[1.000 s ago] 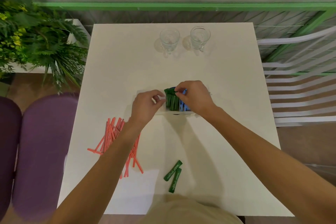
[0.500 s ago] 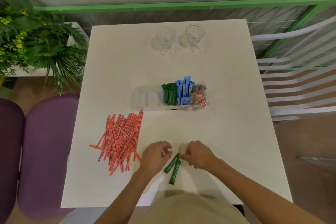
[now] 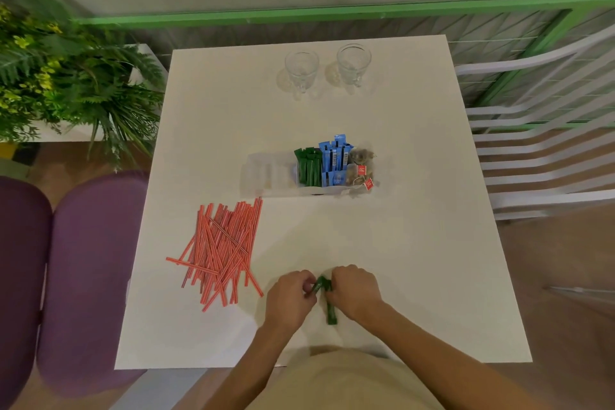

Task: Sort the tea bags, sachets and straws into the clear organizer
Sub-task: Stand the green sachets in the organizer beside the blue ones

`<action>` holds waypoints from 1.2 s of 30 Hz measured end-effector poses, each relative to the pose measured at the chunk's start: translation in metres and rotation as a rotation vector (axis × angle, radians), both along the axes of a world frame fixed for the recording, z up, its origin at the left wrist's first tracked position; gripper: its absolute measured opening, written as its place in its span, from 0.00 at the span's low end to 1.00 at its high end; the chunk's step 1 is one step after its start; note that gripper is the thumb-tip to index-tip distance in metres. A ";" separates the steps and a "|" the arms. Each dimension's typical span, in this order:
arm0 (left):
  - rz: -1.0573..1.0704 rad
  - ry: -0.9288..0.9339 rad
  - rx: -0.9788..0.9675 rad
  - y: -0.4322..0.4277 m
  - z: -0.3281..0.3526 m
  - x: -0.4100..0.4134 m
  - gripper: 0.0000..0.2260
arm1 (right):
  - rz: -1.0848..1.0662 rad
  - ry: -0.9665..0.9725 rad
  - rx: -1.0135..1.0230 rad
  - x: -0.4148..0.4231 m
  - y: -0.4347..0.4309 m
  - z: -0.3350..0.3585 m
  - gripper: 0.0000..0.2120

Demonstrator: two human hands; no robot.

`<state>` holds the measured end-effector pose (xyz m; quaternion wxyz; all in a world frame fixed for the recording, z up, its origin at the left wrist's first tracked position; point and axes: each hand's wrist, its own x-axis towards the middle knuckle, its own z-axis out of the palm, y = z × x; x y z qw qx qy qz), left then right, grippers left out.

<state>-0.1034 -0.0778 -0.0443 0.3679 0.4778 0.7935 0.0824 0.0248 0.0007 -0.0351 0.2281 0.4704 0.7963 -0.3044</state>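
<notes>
Fingers of both your hands are curled in close near the front edge of the white worktop point(image 3: 416, 260). Your left hand point(image 3: 289, 296) and right hand point(image 3: 356, 293) sit almost touching, each pinching the loose green sachets point(image 3: 330, 314) between them. One sachet's lower end pokes out toward you beneath your right hand. Well beyond, mid-worktop, the clear organizer point(image 3: 266, 176) holds upright green sachets point(image 3: 307, 166), blue sachets point(image 3: 336, 160) just to their right, and tea bags point(image 3: 361, 170) in the rightmost compartment. The red straws point(image 3: 223, 250) lie heaped on the worktop to your left. Two glasses point(image 3: 301, 71) stand near the far edge.
</notes>
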 end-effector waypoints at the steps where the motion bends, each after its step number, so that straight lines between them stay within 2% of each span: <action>1: 0.023 -0.034 -0.015 0.000 -0.001 -0.001 0.08 | -0.016 0.008 0.011 0.001 0.001 -0.001 0.05; 4: 0.139 -0.153 -0.039 0.001 -0.002 -0.002 0.10 | -0.028 0.038 0.029 0.006 0.001 -0.003 0.08; 14: 0.403 -0.391 -0.027 -0.001 -0.002 -0.005 0.10 | -0.117 0.150 -0.016 0.014 0.000 -0.005 0.04; 16: 0.499 -0.495 -0.032 -0.002 -0.003 -0.004 0.09 | -0.238 0.201 -0.069 0.012 0.001 -0.005 0.01; 19: 0.594 -0.634 -0.028 -0.002 0.000 -0.001 0.09 | -0.562 0.420 -0.336 0.010 0.006 -0.001 0.06; 22: 0.604 -0.723 -0.013 0.000 0.001 0.002 0.07 | -0.690 0.525 -0.481 0.010 0.009 0.004 0.05; 26: 0.611 -0.753 0.000 0.001 0.001 0.001 0.06 | -0.763 0.577 -0.566 0.013 0.011 0.004 0.03; 32: 0.578 -0.765 -0.003 0.004 0.004 -0.001 0.06 | -0.779 0.570 -0.576 0.018 0.015 0.004 0.09; 36: 0.568 -0.735 0.018 0.014 0.008 -0.005 0.08 | -0.789 0.615 -0.540 0.018 0.021 0.006 0.05</action>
